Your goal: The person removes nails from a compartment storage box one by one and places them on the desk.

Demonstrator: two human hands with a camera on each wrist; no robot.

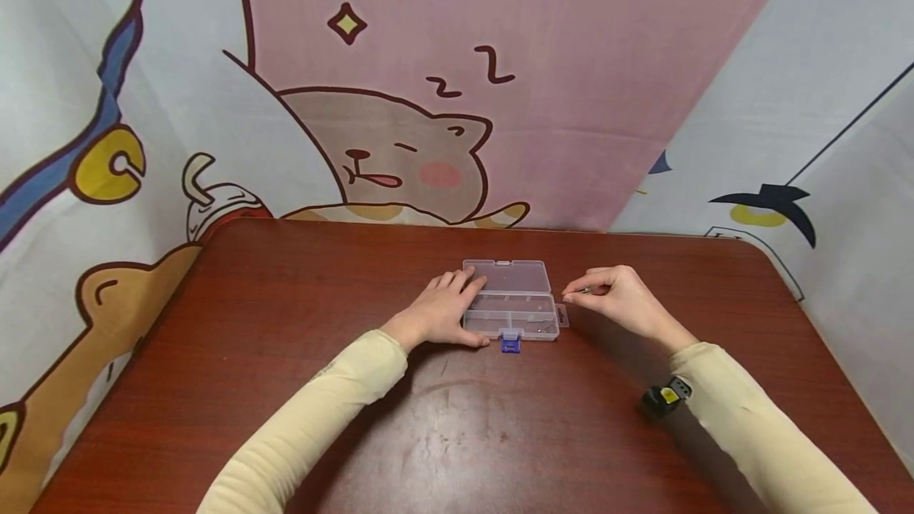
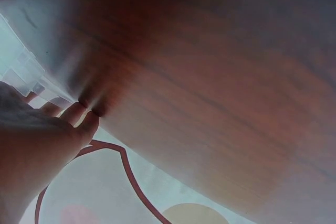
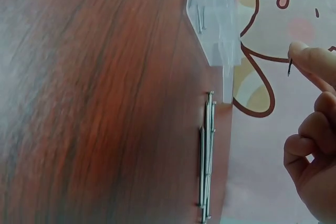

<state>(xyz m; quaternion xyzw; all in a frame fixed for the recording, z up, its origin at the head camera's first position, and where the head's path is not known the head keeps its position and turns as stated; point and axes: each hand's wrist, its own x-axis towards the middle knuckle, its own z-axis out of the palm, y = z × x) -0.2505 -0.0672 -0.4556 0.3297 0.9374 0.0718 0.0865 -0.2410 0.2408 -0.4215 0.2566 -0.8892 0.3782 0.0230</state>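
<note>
Currently I have a single dark nail (image 3: 289,68) pinched between thumb and forefinger of the right hand (image 1: 620,297), its tip poking out below the pads in the right wrist view. That hand is held just to the right of the clear plastic box (image 1: 493,326), which I'll use as my landmark; the other right fingers are curled in towards the palm. How much of the nail the fingers hide, I cannot tell from here.

The box has its lid (image 1: 516,276) laid open at the back, and its blue latch (image 1: 510,344) hangs loose at the front. A few loose nails (image 3: 199,18) lie inside it, in what the head view shows as the front right compartment. Right of the box, near its hanging tab (image 1: 562,316), a bundle of longer nails (image 3: 209,150) lies side by side on the table (image 1: 443,427).

At the left end of the box I have the left hand (image 1: 444,312) resting, fingers spread rather than closed, the thumb by the front corner and the fingertips up by the lid.

I judge the work to be partway along: some nails are in the box, one is in the fingers, and the bundle outside is left to deal with, as are the unclosed lid and latch. Far behind the box, a cloth with a sleeping cartoon bear (image 1: 414,151) backs the table.
</note>
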